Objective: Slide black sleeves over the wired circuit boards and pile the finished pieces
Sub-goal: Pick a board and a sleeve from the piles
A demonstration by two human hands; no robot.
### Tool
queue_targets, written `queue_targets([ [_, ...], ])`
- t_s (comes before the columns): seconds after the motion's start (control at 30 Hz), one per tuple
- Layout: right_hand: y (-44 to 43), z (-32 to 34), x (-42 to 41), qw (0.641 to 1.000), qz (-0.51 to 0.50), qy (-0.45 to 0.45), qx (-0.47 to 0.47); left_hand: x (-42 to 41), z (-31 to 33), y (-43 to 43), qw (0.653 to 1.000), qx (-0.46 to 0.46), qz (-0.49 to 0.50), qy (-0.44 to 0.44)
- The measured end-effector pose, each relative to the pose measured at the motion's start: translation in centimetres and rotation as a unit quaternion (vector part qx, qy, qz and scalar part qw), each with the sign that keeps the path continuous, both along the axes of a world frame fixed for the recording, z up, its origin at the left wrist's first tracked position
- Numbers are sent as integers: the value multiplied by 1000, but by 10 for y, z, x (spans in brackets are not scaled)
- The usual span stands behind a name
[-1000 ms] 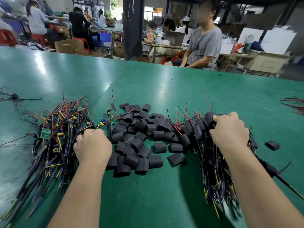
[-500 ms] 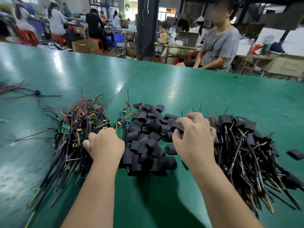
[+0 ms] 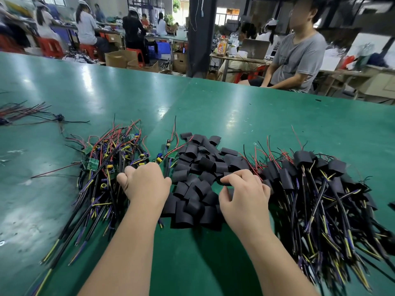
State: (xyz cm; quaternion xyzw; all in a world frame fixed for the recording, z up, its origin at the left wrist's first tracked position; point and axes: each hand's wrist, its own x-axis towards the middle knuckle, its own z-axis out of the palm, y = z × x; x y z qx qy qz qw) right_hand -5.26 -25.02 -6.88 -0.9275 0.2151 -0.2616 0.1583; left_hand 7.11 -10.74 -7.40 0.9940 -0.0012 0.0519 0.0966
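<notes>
Centrally, right hand (image 3: pixel 243 195) pinches a black sleeve (image 3: pixel 227 184).

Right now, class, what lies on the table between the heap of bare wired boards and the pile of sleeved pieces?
Loose black sleeves fill the stretch between bare wired boards and sleeved pieces; the head view shows it.

Left hand (image 3: pixel 145 184): fingertips curl under, out of sight; can't tell if they grip any wire. Right hand (image 3: pixel 243 195): underside hidden, contact with the black sleeves (image 3: pixel 192 189) beneath it unclear. Both forearms are cut by the bottom edge. Finished pile (image 3: pixel 310 189) right of the right hand: wire ends blurred, running off frame. Wired circuit boards (image 3: pixel 106 167) left of the left hand: tails smeared too.
</notes>
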Motion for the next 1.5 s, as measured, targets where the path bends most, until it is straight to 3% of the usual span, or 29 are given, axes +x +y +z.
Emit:
queue_targets([
  [0.13, -6, -3, -6, 998, 15, -20, 53, -1, -4, 1, 1000, 14, 4, -2],
  [0.57, -4, 1, -10, 991, 59, -61, 105, -4, 1, 0, 999, 19, 24, -13],
  [0.7, -6, 2, -10, 983, 60, -107, 134, -4, 1, 6, 996, -73, 21, -50],
  [0.8, -5, 4, -10, 963, 61, -130, 230, -4, 5, 7, 972, -198, -30, -121],
  [0.87, -6, 5, -8, 931, 70, -107, 342, -7, 9, 3, 949, -264, -94, -142],
  [0.9, -6, 6, -7, 894, 89, -96, 429, -9, 11, 1, 937, -288, -134, -145],
  [1.0, -4, 12, -5, 687, 196, -111, 691, -17, 15, -1, 886, -358, -261, -137],
  [1.03, -5, 13, -5, 647, 222, -131, 718, -19, 15, -2, 877, -361, -292, -128],
  [1.07, -7, 14, -5, 629, 238, -156, 723, -20, 15, -3, 874, -354, -313, -116],
  [1.23, -13, 21, -6, 654, 218, -245, 682, -26, 12, -8, 871, -320, -366, -67],
  [1.37, -13, 20, -8, 683, 212, -226, 661, -31, 13, -11, 862, -319, -389, -57],
  [1.5, -8, 14, -8, 689, 264, -207, 642, -38, 17, -17, 846, -339, -400, -95],
])
